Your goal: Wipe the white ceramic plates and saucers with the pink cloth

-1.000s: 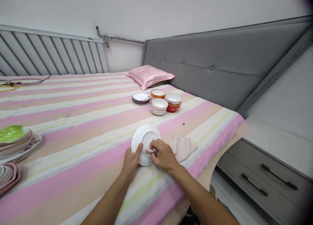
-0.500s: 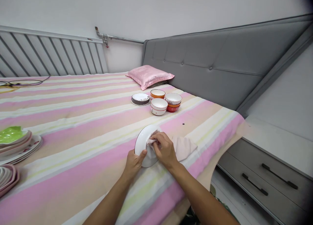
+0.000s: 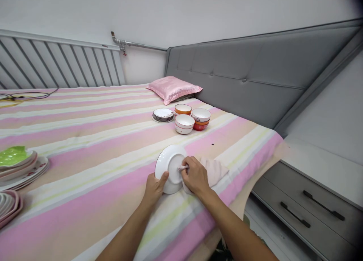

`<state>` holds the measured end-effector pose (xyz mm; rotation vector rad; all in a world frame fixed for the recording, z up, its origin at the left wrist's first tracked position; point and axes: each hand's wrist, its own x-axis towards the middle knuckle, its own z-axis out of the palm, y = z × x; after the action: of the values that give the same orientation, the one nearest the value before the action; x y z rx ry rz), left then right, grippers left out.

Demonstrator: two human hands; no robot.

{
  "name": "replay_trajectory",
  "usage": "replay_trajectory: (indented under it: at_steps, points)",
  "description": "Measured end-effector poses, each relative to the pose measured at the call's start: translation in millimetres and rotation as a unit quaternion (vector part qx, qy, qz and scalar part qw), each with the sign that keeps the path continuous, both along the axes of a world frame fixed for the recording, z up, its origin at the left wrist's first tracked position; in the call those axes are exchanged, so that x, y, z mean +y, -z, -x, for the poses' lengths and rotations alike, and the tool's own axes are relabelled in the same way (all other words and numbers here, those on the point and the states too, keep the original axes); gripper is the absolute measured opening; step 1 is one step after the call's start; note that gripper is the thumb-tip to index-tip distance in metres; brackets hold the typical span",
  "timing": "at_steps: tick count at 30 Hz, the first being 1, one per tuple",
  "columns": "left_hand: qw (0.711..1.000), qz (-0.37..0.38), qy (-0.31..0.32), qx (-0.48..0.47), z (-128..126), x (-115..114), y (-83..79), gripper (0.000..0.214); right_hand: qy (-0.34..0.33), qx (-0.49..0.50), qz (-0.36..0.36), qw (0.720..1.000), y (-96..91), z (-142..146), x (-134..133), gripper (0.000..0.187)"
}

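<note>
A small white plate (image 3: 169,163) is tilted up on the striped bed near its front right corner. My left hand (image 3: 154,188) grips the plate's lower edge, thumb on its face. My right hand (image 3: 195,176) is closed on a pale pink cloth (image 3: 213,170) and presses a bunched corner of it against the plate's right side. The rest of the cloth trails over the bedsheet to the right of my hand.
Further back stand several bowls (image 3: 192,119) and a stack of small plates (image 3: 163,114), with a pink pillow (image 3: 173,87) behind. More plates, one green (image 3: 14,156), lie at the left edge. A grey headboard (image 3: 255,72) and a drawer unit (image 3: 309,208) are on the right.
The plate has turned and tilted in my left hand. My right hand with the cloth moved across the plate's face, up and then back to its right edge.
</note>
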<state>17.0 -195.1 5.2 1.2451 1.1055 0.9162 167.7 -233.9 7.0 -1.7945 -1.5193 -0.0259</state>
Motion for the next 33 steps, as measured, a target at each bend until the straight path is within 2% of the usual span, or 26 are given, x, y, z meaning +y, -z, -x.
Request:
replay_trajectory:
  at_steps: [8,12,16,21,28,33]
  points:
    - [0.998,0.04,-0.012,-0.051,0.0,6.5,11.3,0.047,-0.13,-0.026,0.042,0.99,-0.5,7.2,-5.7,0.013]
    - [0.998,0.04,-0.005,-0.053,-0.3,4.7,8.4,0.046,-0.184,-0.002,0.028,0.983,-5.1,13.1,-7.6,0.015]
    - [1.0,0.003,0.011,-0.024,0.5,1.7,5.2,0.046,-0.2,0.036,-0.012,0.979,-9.1,18.0,-6.6,0.016]
    - [0.997,-0.061,0.037,0.003,0.1,-2.0,1.8,0.052,-0.162,0.1,-0.097,0.977,-12.3,19.0,-1.6,0.017]
    - [0.984,-0.153,0.087,0.02,0.4,-2.8,3.8,0.057,-0.006,0.207,-0.21,0.956,-16.0,5.1,12.0,0.018]
    - [0.976,-0.171,0.136,0.009,-0.5,-6.2,4.7,0.057,0.033,0.21,-0.232,0.949,-19.9,-2.5,15.8,0.021]
